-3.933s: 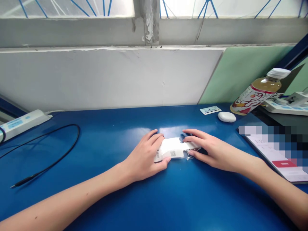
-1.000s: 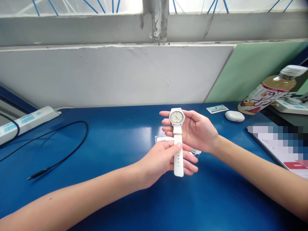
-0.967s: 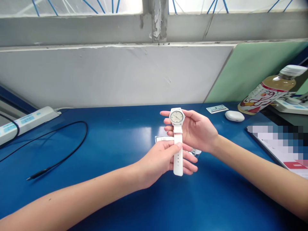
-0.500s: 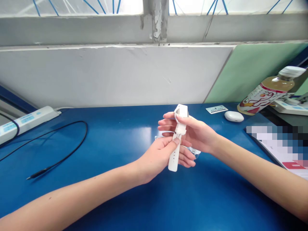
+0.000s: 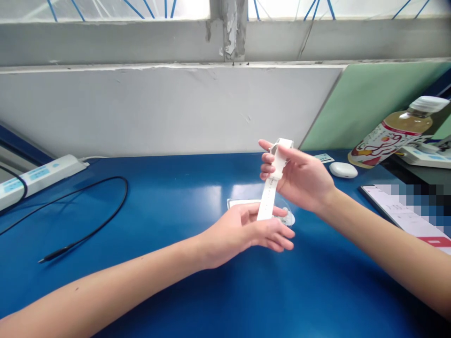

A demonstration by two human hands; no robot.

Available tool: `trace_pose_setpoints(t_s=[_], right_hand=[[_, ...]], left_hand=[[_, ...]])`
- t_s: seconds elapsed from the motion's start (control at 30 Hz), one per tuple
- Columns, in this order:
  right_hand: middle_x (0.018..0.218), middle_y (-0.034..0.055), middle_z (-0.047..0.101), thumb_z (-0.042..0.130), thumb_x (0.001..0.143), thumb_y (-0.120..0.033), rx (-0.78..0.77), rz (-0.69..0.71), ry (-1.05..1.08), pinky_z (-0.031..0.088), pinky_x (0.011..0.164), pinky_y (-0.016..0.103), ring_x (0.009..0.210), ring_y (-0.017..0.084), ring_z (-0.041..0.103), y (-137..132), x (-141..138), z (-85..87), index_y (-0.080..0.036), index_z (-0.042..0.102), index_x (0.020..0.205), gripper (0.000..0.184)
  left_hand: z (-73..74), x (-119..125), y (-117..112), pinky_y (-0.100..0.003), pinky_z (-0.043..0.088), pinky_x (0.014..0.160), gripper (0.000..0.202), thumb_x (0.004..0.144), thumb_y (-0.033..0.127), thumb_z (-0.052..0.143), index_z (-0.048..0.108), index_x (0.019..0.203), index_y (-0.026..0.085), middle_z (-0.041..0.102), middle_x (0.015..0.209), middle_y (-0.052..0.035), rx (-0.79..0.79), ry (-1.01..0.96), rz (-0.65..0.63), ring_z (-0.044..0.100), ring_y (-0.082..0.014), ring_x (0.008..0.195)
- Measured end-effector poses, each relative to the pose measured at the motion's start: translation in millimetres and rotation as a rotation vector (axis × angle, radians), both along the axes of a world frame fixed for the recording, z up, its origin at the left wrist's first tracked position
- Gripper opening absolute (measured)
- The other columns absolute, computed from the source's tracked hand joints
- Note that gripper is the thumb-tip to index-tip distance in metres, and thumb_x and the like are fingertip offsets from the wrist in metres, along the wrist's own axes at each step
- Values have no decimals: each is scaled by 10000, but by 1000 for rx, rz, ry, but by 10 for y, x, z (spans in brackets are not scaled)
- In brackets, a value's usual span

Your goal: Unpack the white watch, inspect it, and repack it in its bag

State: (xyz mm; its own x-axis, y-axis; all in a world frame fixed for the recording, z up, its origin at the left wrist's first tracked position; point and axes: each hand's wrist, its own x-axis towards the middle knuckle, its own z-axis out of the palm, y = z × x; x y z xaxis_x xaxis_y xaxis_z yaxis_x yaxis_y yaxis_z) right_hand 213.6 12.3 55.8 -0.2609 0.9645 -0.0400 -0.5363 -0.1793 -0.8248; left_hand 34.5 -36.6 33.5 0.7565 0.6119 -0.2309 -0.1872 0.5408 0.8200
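Observation:
A white wristwatch (image 5: 269, 195) with a holed strap is held up at a slant over the blue table. My right hand (image 5: 305, 180) grips its upper part, thumb in front and fingers curled around the band. Below, my left hand (image 5: 246, 230) has the strap's lower end between thumb and index finger, its other fingers stretched out. The thumb hides the strap tip. Behind my left hand lies a clear plastic piece (image 5: 289, 218), partly covered, with a white edge showing to its left.
On the blue table (image 5: 169, 300) lie a black cable (image 5: 123, 202) and a white power strip (image 5: 42, 176) at left. To the right are a white earbud case (image 5: 343, 170), a card (image 5: 324, 158), a drink bottle (image 5: 391, 136) and a phone (image 5: 398, 211). A wall stands behind.
My right hand has moved up and to the right with the watch. The strap has slid upward through my left hand, so its end no longer hangs below the thumb.

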Motion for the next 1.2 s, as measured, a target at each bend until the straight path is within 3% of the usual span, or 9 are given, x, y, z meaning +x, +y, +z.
trace_pose_setpoints(t_s=[0.1,0.2,0.33,0.43,0.6,0.73,0.9,1.03,1.2], right_hand=[[710,9,591,411,944,-448,-29,-89,74,548,661,332,586,155,554,29,22,30,-201,685,1015,377],[737,12,604,444,920,-409,-67,-98,98,544,709,329,642,157,588,18,5,54,-196,667,981,315],[781,-3,662,616,890,-375,-48,-67,54,546,811,306,789,160,673,-41,-50,68,-223,646,873,156],[784,-5,705,713,858,-409,83,-48,-91,556,787,305,798,168,698,-94,-90,44,-227,653,836,193],[862,30,749,695,873,-470,227,-42,-304,541,691,298,722,161,677,-151,-134,-9,-214,713,866,257],[1081,38,751,700,870,-431,236,-99,-372,530,647,272,711,133,654,-160,-150,-12,-230,753,866,208],[1215,54,736,595,898,-318,139,101,-170,546,937,366,1111,230,677,-158,-123,30,-230,763,967,201],[1269,61,717,482,937,-340,68,292,13,524,1002,390,1153,229,673,-167,-81,70,-209,722,1127,333],[1245,65,729,401,978,-299,-16,303,63,519,1002,358,1123,201,686,-173,-79,77,-180,679,1197,374]], left_hand=[[-24,3,-56,-388,541,849,669,700,284,906,588,1274,158,707,1118,-162,-19,-36,-74,729,-267,958],[-21,9,-74,-404,538,868,745,759,215,855,487,1406,216,659,1246,-177,30,-17,-23,718,-283,1022],[13,-1,-12,-411,541,880,598,857,296,762,511,1390,192,613,1326,-182,139,40,152,716,-275,1013],[34,-15,57,-405,543,902,493,893,311,716,550,1333,163,570,1383,-178,183,91,230,706,-257,1020],[21,-32,126,-352,544,859,320,898,294,709,640,1166,132,686,1162,-123,235,92,273,694,-199,928],[0,-35,112,-304,538,821,257,919,323,693,689,1075,118,715,908,-64,222,79,221,679,-149,793],[-10,-18,59,-302,551,792,295,952,391,650,704,1034,113,742,902,-90,206,16,109,713,-167,777],[-30,-8,58,-312,555,754,374,941,470,645,708,1021,111,761,908,-128,157,30,40,731,-192,752],[-53,-3,84,-301,558,725,417,928,509,646,724,999,106,771,899,-144,120,20,34,742,-206,757]])
